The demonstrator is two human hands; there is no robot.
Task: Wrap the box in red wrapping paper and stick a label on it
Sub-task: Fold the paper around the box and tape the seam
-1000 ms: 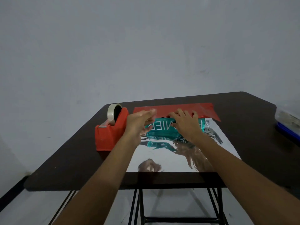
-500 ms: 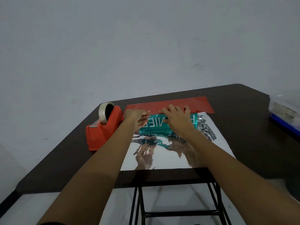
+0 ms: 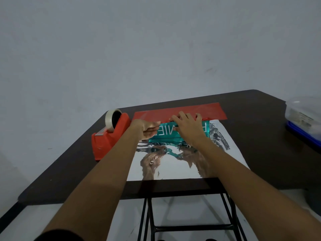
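A teal box (image 3: 166,133) with white lettering lies on the silver inner side of the wrapping paper (image 3: 175,169). The paper's red side (image 3: 156,114) shows in a strip folded back behind the box. My left hand (image 3: 145,128) pinches the box's left end between thumb and fingers. My right hand (image 3: 188,125) lies over the box's top, its fingertips curled on the red paper's edge at the far side, where the paper lifts a little. No label is in view.
A red tape dispenser (image 3: 109,136) with a tape roll stands left of the paper, close to my left hand. A clear plastic container on a blue lid (image 3: 304,119) sits at the dark table's (image 3: 69,164) right edge. The table's near edge runs just below the paper.
My left hand has closed in from above the dispenser onto the box's left end. My right hand has stayed on the box, and the red paper edge has risen slightly at its fingertips.
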